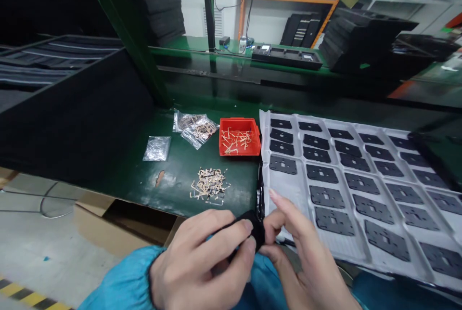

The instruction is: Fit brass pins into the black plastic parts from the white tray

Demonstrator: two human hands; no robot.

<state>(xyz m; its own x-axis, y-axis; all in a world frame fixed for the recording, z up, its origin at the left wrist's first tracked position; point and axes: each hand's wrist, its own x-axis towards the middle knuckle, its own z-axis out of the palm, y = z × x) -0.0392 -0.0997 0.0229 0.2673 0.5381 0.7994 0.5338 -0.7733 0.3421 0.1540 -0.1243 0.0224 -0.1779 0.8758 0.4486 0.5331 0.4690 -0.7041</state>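
My left hand [212, 257] is closed around a small black part [257, 228], most of it hidden behind the fingers. The thumb and fingers of my right hand [298, 247] pinch at the right edge of that part, with one finger stretched upward. Just beyond the hands, a loose pile of small flat flex strips [210, 185] lies on the green table [180, 165]. More strips sit in a red bin [239, 150] farther back. To the right, a white tray [285, 180] carries rows of flat black plates [330, 197].
Clear plastic bags with strips [198, 127] and another plastic bag [157, 148] lie left of the bin. A green post [126, 31] rises at the left, beside a large black box [79, 117]. Under the front edge stands an open cardboard box [104, 228].
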